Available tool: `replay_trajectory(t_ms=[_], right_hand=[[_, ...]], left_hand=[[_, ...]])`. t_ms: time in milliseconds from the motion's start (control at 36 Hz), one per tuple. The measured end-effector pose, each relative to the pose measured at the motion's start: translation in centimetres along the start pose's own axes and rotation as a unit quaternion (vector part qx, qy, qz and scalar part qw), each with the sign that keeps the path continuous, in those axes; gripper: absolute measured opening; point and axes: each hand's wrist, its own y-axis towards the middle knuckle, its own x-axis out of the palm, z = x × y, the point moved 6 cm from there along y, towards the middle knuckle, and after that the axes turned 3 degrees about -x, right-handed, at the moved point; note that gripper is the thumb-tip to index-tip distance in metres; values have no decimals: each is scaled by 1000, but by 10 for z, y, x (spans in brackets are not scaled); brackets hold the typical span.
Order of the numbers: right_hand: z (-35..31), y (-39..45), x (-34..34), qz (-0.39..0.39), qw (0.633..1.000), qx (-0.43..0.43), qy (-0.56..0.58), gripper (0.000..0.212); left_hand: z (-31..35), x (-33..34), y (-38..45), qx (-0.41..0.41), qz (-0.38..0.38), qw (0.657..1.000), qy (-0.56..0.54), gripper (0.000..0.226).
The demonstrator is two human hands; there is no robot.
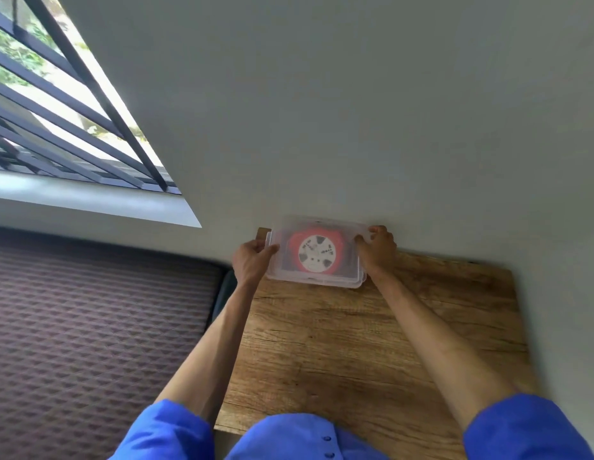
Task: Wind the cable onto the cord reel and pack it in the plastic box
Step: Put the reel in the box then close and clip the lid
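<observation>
Clear plastic is what both hands are closed on — the plastic box sits at the far edge of the wooden surface, right against the pale wall, with its lid on. Through the lid the cord reel shows, red around a white round face with dark marks, lying flat inside the box. The cable itself cannot be made out through the plastic.

The left hand has its grip wrapped on the box's left end, thumb on top of the lid. The right hand has its grip closed on the far right corner, fingers curled over the lid's edge. Both arms reach out from blue sleeves.

Left of the surface lies a patterned mattress, under a barred window.
</observation>
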Motion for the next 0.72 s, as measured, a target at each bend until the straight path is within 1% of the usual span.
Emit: replay_trajectory(t_ms=[56, 83, 194, 278, 333, 389, 472, 528, 611, 667, 722], right_hand=[[12, 3, 4, -32, 997, 64, 43, 47], [15, 3, 5, -38, 994, 79, 62, 49], [19, 7, 4, -25, 995, 70, 67, 45], [24, 5, 5, -16, 991, 76, 105, 38], [27, 3, 6, -18, 984, 90, 150, 37], [33, 1, 13, -50, 966, 142, 209, 40], [38, -8, 28, -160, 926, 224, 259, 44], [45, -10, 32, -206, 903, 248, 283, 47], [57, -7, 27, -207, 877, 263, 345, 60], [63, -6, 23, -205, 857, 274, 385, 59], [66, -5, 22, -199, 844, 282, 410, 57]], left_hand=[[2, 3, 3, -2, 4, 1000, 12, 31], [3, 5, 4, -3, 5, 1000, 14, 32], [9, 14, 5, 6, -11, 1000, 10, 37], [10, 18, 4, 4, -11, 1000, -1, 38], [8, 18, 3, 2, -12, 1000, -4, 39], [7, 17, 3, 0, -13, 1000, -5, 40], [6, 17, 4, -4, -21, 1000, -18, 40], [5, 19, 5, -22, -42, 998, -39, 45], [2, 28, 5, -68, -104, 988, -95, 47], [2, 32, 6, -91, -134, 979, -125, 48], [2, 34, 8, -105, -146, 974, -140, 49]])
